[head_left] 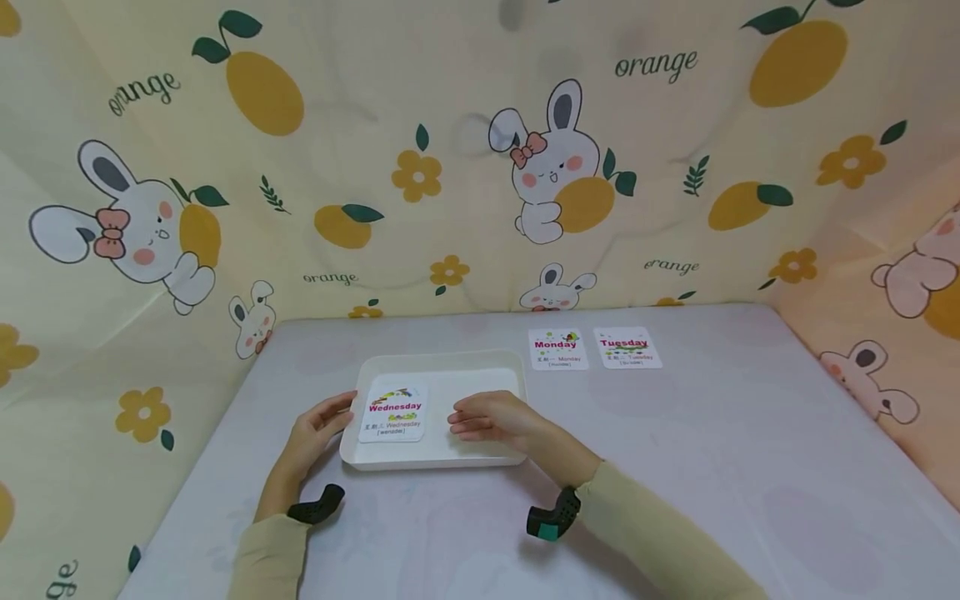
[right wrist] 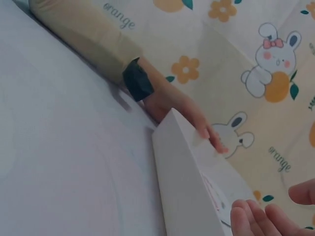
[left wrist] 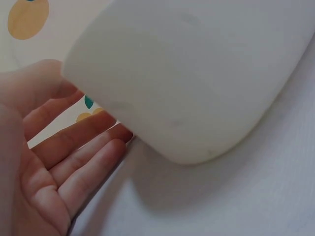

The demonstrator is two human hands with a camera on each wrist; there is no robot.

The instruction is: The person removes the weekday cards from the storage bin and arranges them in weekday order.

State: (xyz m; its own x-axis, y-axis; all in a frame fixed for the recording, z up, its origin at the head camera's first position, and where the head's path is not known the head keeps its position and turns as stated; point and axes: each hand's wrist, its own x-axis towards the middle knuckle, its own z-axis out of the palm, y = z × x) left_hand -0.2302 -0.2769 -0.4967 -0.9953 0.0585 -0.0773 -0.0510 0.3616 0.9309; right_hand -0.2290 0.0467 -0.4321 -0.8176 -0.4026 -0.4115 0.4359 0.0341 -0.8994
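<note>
A white rectangular tray lies on the table, with a Wednesday word card flat in its left part. My left hand is at the tray's left side. In the left wrist view, the fingers stretch loosely toward the tray wall, and the thumb reaches its rim. Over the right half of the tray hovers my right hand, its fingers loosely bent. The right wrist view shows a space between its thumb and fingers, with nothing held there.
Behind the tray to the right, a Monday card and a Tuesday card lie side by side on the table. A cloth printed with rabbits and oranges hangs round the back and sides. Black bands circle both wrists.
</note>
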